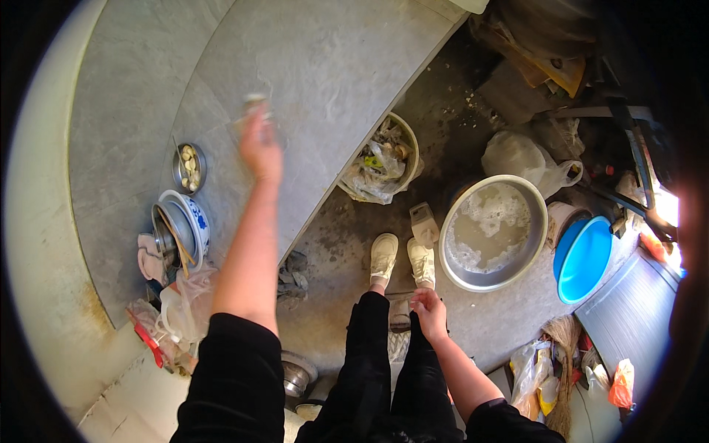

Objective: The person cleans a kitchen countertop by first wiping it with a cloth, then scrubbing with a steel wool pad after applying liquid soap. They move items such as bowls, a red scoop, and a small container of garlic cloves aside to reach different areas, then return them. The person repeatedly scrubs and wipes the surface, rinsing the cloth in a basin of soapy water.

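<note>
My left hand (262,138) is stretched out over the grey countertop (332,66). It is blurred, and its fingers are closed on a small pale cloth-like item (256,101) that I cannot make out clearly. To its left a small steel bowl (204,166) holds pale round pieces and a utensil. Below that bowl stand a blue-and-white enamel basin (203,221) and a steel bowl with chopsticks (176,235) across it. My right hand (429,314) hangs above my right knee with its fingers curled, and nothing shows in it.
On the floor, a lined waste bin (412,149) stands by the counter edge. A large metal basin (544,221) of cloudy, foamy water lies right of my shoes, near a blue plastic basin (588,260). A straw broom (565,376) and plastic bags (526,365) are at the lower right.
</note>
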The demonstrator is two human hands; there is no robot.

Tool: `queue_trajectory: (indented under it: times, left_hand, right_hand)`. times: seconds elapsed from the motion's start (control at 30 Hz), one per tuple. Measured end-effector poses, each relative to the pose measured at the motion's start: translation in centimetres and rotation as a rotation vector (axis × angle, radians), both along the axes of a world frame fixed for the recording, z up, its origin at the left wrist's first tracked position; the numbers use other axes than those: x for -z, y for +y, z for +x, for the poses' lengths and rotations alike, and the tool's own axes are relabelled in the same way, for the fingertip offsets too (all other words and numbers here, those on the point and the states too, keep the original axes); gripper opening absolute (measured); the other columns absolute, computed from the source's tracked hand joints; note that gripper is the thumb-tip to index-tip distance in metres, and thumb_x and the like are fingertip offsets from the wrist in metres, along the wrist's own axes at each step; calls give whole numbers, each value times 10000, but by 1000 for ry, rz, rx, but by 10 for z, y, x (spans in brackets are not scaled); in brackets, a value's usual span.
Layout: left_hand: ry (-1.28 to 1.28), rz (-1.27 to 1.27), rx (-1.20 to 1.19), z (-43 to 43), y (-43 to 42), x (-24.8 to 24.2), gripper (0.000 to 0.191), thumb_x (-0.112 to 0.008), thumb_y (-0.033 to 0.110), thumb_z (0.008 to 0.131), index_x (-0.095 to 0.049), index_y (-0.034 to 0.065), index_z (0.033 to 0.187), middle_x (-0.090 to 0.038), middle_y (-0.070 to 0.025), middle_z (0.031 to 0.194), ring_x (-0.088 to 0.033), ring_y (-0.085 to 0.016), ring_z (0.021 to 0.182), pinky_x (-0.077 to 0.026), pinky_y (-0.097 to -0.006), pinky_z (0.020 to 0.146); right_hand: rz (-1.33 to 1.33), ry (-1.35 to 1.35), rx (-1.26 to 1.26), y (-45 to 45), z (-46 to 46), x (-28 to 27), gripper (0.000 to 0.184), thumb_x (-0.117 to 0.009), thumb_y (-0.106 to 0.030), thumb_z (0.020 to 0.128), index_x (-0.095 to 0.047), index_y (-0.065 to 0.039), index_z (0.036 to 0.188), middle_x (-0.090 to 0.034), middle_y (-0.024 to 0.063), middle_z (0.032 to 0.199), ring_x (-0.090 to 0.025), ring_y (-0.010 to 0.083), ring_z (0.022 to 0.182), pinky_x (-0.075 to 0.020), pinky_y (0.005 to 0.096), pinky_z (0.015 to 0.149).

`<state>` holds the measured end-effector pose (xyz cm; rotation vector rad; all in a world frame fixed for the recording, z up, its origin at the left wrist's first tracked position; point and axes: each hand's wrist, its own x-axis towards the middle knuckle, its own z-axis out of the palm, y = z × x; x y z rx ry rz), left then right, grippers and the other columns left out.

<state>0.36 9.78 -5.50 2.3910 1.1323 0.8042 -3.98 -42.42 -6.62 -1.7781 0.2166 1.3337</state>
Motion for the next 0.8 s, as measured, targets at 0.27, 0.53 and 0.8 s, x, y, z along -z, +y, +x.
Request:
queue_trajectory:
  times: [0.27,0.53,0.8]
  left_hand:
    - [-171,-286,275,113,-139,-19,484,-556,-69,921,-703,180,1309,-656,-162,1352,-574,-325,1336,-470,-402,1108]
    - [-320,-352,415,104,-167,-40,404,-559,-45,957,-705,137,1287,-696,-150,1277,-638,-304,1238,-495,-391,1061]
    - [9,15,-217,21,-9,-11,464,-598,7,955,-640,172,1387,-670,-101,1351,-616,-297,1262,-496,-409,1076]
  right_hand:
    - [29,3,28,5,-10,-10,211,-592,31,917,-606,-8,1124,-696,69,956,-690,140,858,-545,277,817]
    - [-25,-32,-1,-15,12,-21,250,-555,75,908,-605,18,1146,-705,96,977,-706,176,873,-561,296,804]
    - [40,62,88,-17,-3,-23,255,-524,83,906,-600,20,1141,-700,101,980,-700,174,869,-550,278,785]
